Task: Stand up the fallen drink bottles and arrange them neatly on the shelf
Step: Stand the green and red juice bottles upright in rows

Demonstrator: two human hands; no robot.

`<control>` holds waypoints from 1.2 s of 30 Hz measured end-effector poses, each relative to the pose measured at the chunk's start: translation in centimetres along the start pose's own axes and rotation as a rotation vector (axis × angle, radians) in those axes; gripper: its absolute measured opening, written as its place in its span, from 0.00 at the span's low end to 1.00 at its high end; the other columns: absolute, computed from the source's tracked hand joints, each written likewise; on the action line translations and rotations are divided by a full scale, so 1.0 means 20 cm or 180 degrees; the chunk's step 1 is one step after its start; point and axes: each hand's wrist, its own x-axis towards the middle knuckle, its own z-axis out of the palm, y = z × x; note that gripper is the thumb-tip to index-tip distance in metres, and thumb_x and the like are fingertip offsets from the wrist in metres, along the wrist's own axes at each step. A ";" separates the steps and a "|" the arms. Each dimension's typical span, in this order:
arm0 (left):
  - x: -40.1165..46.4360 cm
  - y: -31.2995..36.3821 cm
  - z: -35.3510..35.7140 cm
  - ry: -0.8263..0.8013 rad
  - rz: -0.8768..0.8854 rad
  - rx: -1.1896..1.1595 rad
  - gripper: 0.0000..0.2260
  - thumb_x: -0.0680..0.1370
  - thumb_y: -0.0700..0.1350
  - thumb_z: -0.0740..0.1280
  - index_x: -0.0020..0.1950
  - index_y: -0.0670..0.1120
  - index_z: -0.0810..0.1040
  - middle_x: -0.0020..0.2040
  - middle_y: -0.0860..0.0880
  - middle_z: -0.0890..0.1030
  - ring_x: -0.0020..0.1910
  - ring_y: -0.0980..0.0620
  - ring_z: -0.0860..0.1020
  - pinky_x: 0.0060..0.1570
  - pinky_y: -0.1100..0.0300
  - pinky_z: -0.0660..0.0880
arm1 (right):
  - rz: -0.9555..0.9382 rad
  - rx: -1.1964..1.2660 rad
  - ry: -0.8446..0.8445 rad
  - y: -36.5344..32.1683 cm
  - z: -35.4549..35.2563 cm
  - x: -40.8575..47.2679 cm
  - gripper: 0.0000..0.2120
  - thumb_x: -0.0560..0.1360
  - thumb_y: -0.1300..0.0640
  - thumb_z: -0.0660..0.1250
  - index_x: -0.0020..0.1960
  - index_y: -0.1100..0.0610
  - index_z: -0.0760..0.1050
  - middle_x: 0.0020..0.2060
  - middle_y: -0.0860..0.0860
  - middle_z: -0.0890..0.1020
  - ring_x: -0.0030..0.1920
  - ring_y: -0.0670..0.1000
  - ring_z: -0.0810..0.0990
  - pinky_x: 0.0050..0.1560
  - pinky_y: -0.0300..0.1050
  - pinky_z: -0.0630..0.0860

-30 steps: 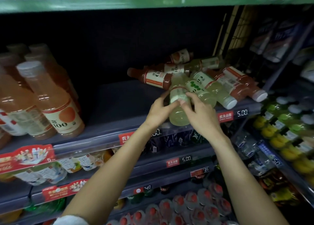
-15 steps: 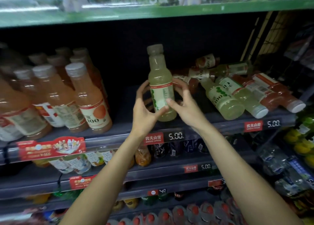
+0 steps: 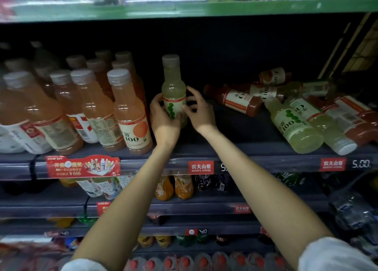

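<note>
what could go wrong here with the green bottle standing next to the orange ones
1. The green bottle stands close beside the orange row; a nudge from the left hand might tip a neighbour.
2. The right hand looks half released, so the bottle may wobble if let go early.
3. The fallen pile lies near the shelf edge and might roll off.
</note>
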 end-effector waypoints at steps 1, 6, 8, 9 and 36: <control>0.02 0.00 0.00 -0.0017 -0.0098 -0.0082 0.31 0.70 0.42 0.74 0.69 0.42 0.65 0.65 0.44 0.72 0.63 0.47 0.74 0.62 0.50 0.73 | -0.0028 0.0102 -0.0093 0.00 0.01 0.02 0.27 0.77 0.63 0.65 0.73 0.53 0.62 0.65 0.53 0.74 0.59 0.52 0.77 0.59 0.50 0.75; 0.06 -0.01 0.01 -0.0275 -0.0299 -0.0380 0.41 0.66 0.49 0.72 0.76 0.44 0.58 0.71 0.40 0.66 0.71 0.43 0.67 0.68 0.43 0.68 | -0.0446 -0.0150 -0.1095 0.05 -0.05 0.08 0.21 0.77 0.70 0.59 0.68 0.58 0.67 0.71 0.55 0.67 0.71 0.53 0.67 0.68 0.45 0.66; 0.05 0.01 0.00 -0.0299 -0.0245 -0.0240 0.39 0.70 0.42 0.72 0.77 0.42 0.56 0.74 0.39 0.61 0.74 0.42 0.62 0.72 0.44 0.62 | -0.0906 -0.0967 -0.1083 0.10 -0.15 0.09 0.20 0.77 0.65 0.62 0.68 0.55 0.70 0.71 0.53 0.68 0.71 0.51 0.64 0.69 0.44 0.61; 0.03 0.02 -0.01 -0.0232 -0.0111 -0.0131 0.37 0.72 0.38 0.71 0.76 0.40 0.56 0.74 0.39 0.61 0.74 0.42 0.61 0.73 0.47 0.60 | -0.1118 -0.1370 -0.0930 0.14 -0.22 0.10 0.19 0.77 0.63 0.63 0.67 0.55 0.70 0.69 0.53 0.70 0.70 0.52 0.65 0.69 0.44 0.60; -0.12 0.21 0.42 -0.1468 -0.1726 -0.1226 0.27 0.78 0.51 0.68 0.73 0.46 0.63 0.66 0.44 0.75 0.59 0.47 0.78 0.62 0.52 0.75 | 0.0809 -0.2182 0.0116 0.15 -0.54 -0.21 0.28 0.76 0.38 0.59 0.67 0.57 0.63 0.58 0.59 0.78 0.57 0.62 0.77 0.48 0.48 0.68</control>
